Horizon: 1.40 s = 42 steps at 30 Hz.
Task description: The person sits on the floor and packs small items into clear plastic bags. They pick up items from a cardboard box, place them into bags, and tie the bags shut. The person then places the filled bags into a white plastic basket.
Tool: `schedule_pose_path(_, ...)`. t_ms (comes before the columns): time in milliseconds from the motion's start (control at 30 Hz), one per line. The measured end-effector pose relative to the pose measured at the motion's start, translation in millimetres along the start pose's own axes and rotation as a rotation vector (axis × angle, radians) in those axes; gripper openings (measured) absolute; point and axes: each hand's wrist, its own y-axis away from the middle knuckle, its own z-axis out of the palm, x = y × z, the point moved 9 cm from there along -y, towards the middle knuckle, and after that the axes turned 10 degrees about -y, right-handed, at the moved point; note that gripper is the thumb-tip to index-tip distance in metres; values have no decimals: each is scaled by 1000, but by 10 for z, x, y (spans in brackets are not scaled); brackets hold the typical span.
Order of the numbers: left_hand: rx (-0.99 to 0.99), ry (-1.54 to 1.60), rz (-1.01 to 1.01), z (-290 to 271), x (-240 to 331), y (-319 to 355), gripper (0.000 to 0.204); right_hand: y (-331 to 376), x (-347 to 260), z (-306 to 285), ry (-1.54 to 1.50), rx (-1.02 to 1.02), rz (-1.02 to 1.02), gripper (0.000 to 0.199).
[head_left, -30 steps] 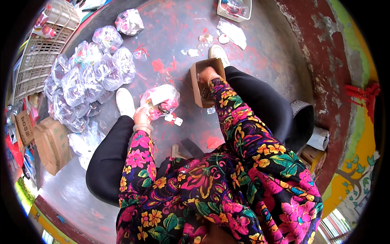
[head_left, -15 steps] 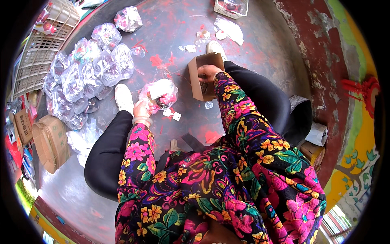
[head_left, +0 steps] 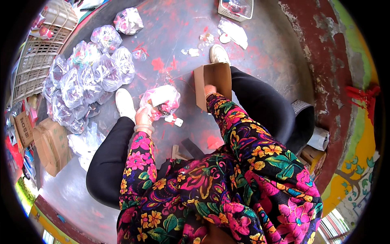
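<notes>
My left hand (head_left: 144,116) grips a clear plastic bag (head_left: 161,100) stuffed with small red and white items, held just above the grey floor between my knees. A few small tags (head_left: 174,120) hang or lie right under the bag. My right hand (head_left: 209,90) reaches into an open brown cardboard box (head_left: 214,80) standing by my right leg; its fingers are hidden inside, so what they hold cannot be seen. Both sleeves are dark with bright flowers.
A heap of similar filled clear bags (head_left: 87,77) lies to the left by my left white shoe (head_left: 124,104). White crates (head_left: 40,61) and cardboard cartons (head_left: 48,144) stand at far left. A white basket (head_left: 235,8) and scraps (head_left: 232,32) lie ahead.
The bag in my left hand has stayed put while the view shifted slightly; my right hand has gone deeper into the cardboard box.
</notes>
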Motion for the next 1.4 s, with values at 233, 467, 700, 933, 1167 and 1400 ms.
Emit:
schedule_pose_path(233,16,-63,24,-41,35,-19,16,-67,10,-520,-20,-159,-61,24)
schedule_pose_path(467,36,-32,-39,-14,-43,-121,20,1190,73,-1632,-745,-194,-62,17)
schedule_pose_path(700,-4,-92,-104,-36,-176,-248,19,2730,-616,-2080,-1794,-206,-514,12)
schedule_pose_path(933,-78,-152,-129,-47,-210,-270,22,3066,-643,-2214,-1778,19,-545,11)
schedule_pose_path(1167,-46,-182,-106,-84,-172,-267,21,3078,-618,-2242,-1857,36,-557,9)
schedule_pose_path(1400,-30,-197,-87,-93,-134,-168,21,3099,-542,-2314,-1936,114,-551,9)
